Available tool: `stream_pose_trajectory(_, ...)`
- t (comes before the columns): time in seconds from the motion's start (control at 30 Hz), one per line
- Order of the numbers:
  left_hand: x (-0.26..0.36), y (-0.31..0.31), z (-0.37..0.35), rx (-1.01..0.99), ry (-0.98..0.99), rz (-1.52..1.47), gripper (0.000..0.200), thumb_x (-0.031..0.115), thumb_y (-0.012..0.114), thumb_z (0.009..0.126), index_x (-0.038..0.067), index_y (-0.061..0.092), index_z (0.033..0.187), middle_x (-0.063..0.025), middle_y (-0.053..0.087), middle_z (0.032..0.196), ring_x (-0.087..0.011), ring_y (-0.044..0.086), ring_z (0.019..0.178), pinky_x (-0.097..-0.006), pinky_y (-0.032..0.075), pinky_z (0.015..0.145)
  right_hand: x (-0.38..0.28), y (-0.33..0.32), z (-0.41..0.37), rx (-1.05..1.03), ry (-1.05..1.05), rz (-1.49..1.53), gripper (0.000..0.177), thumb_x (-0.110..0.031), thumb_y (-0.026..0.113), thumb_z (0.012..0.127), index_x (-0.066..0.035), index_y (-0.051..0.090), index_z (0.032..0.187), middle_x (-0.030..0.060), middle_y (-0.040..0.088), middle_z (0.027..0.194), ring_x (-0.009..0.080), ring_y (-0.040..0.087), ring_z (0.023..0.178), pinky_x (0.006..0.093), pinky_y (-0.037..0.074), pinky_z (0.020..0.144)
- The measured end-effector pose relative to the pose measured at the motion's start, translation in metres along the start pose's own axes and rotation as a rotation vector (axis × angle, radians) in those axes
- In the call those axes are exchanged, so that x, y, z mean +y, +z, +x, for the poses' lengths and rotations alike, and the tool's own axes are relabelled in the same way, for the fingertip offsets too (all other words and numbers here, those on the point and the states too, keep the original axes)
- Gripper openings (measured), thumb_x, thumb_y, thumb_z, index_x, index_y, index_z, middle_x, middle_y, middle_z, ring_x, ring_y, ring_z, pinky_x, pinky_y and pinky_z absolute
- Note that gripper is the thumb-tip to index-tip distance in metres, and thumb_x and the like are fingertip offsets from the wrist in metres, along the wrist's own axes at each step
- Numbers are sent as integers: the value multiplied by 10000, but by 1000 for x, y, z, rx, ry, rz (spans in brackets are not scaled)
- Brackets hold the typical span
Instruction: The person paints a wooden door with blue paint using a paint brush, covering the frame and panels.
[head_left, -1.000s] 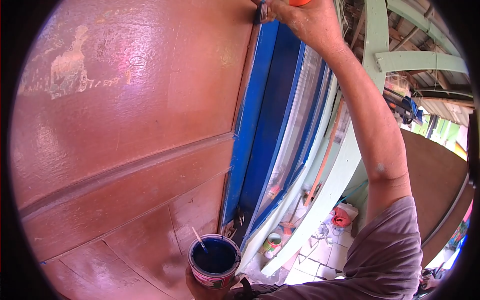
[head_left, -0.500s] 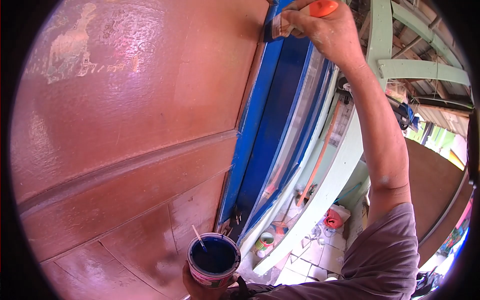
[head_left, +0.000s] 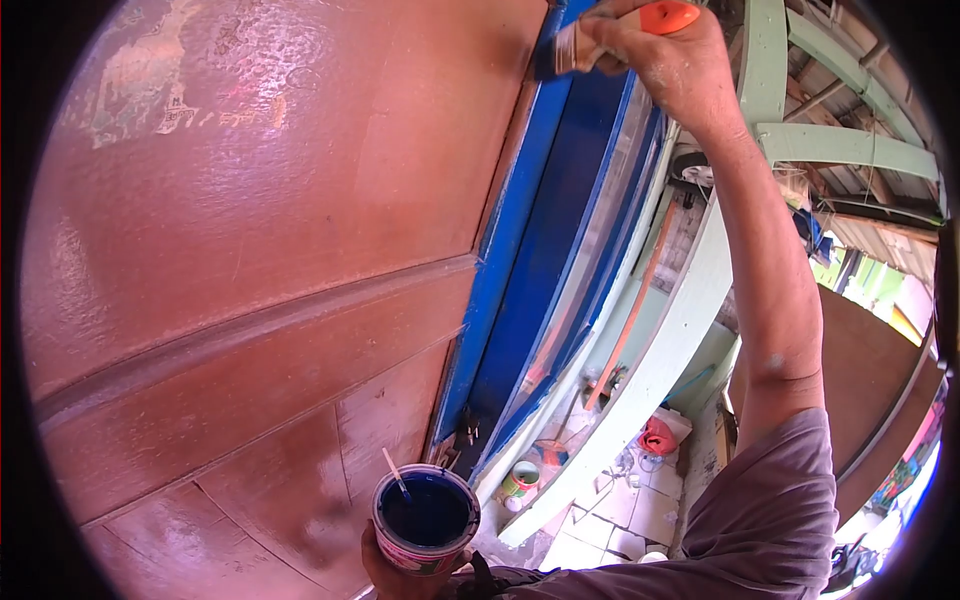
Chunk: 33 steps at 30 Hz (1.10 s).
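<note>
Shifted a little up and to the right since a second ago: right hand [head_left: 680,60] and brush [head_left: 575,45], orange handle now showing, bristles laid on the top of the blue frame [head_left: 530,280], just beside the brown door [head_left: 250,250]. Clamped around the handle, arm raised high. Low in view, left hand [head_left: 390,565] wrapped under a paint can [head_left: 428,520], holding it upright near the door's lower panel, well apart from the other hand. Inside the can, dark blue paint, fairly full, with a thin stick [head_left: 396,475] leaning on the rim, tip in the paint.

Probably mid-stroke on the frame's edge, laying blue where it meets the door. Calls next for a steady, narrow pull along that seam, keeping bristles off the brown, and likely a dip into the can once the brush runs dry.

Down on the tiled floor [head_left: 640,510], past the frame, another small can [head_left: 517,483], contents too small to tell, and a red bundle [head_left: 657,438] near it.
</note>
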<state>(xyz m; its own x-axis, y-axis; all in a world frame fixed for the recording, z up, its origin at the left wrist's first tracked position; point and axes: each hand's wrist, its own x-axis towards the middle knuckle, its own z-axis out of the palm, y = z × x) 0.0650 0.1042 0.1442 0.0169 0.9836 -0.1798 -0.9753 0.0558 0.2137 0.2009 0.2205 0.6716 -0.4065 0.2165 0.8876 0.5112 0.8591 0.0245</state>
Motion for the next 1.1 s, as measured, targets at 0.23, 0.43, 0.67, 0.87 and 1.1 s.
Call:
stream_pose_trajectory(0.23,-7,-33,9,-124,383,504,806,774,367,913,214,499,1478,-161,575,1437,-398,596,1249,-594,507,905,27,14,13,98,-112,-196,169,-166,758,903,-2,739,940,98,758,837,194,728,789,337,586,710)
stream_pose_trajectory(0.43,7,2,-1,-103,-113,-103,817,745,388,909,170,493,1480,-159,563,1452,-394,594,1253,-601,505,941,13,10,-6,-12,-83,-132,170,-170,769,901,-6,728,918,88,741,808,171,710,736,320,589,701)
stream_pose_trajectory(0.67,-8,-1,-7,-68,839,984,910,12,910,647,125,483,1443,-171,604,1377,-261,636,1197,-417,563,914,39,26,-1,84,-177,-268,187,-261,783,935,-108,781,1043,52,776,923,111,729,855,280,589,800)
stream_pose_trajectory(0.87,3,11,-9,-205,308,333,630,484,647,902,137,534,1415,-165,631,1346,-326,639,1175,-482,563,892,31,30,-23,-127,-68,-21,170,-194,771,893,-31,768,943,79,743,785,147,731,736,297,588,706)
stream_pose_trajectory(1.1,2,-22,8,-206,-78,-57,821,747,246,946,152,561,1415,-156,625,1370,-390,627,1167,-542,542,877,34,15,16,110,-93,20,119,-100,729,930,17,713,943,109,743,917,186,721,833,342,600,753)
